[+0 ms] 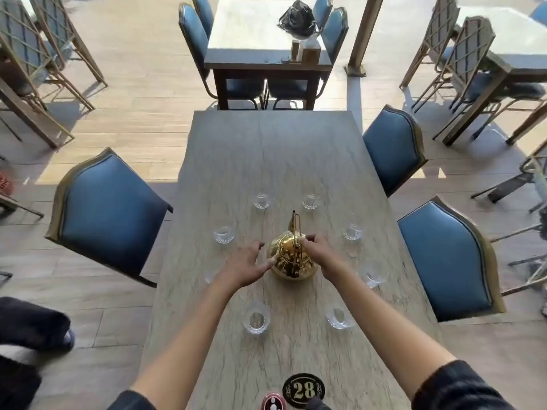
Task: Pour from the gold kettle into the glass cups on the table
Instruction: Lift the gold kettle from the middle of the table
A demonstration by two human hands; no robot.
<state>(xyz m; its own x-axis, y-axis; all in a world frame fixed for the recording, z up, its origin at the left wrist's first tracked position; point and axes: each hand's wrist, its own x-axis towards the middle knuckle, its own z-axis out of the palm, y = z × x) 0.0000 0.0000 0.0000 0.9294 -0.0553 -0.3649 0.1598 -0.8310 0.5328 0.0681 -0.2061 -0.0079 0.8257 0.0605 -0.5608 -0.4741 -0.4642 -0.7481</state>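
Gold kettle (291, 257) stands upright on the long stone-look table (266, 149), centre of frame, spout toward the top edge.

Left hand (247, 266), fingers spread and fairly straight, thumb touching the kettle's left flank; it grips nothing.

Right hand (321, 253) has its fingers curled at the kettle's handle on top, pinching it.

Glass cups ring the kettle: 7 show clearly, at upper centre (262, 200) and (310, 200), mid-left (224, 234), mid-right (353, 232), right (373, 275), lower left (256, 320), lower right (340, 318). Contents cannot be told.

Oval number plate reading 28 (303, 389) lies at the bottom edge. Blue chairs stand on both sides: 1 left (109, 214), 2 right (393, 146) and (447, 258).
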